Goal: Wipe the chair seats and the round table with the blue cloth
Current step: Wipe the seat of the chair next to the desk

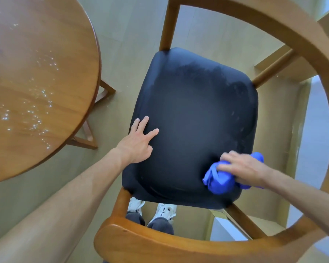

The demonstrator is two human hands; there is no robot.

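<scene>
A dark navy chair seat fills the middle of the view, ringed by a curved wooden chair frame. My left hand rests flat on the seat's left edge with fingers spread. My right hand grips the bunched blue cloth and presses it on the seat's near right corner. Faint wipe streaks show on the far half of the seat. The round wooden table stands to the left, dotted with water droplets.
The chair's backrest rail arcs across the bottom, between me and the seat. My feet in white shoes show beneath it. Table legs stand close to the chair's left side. Pale floor lies between table and chair.
</scene>
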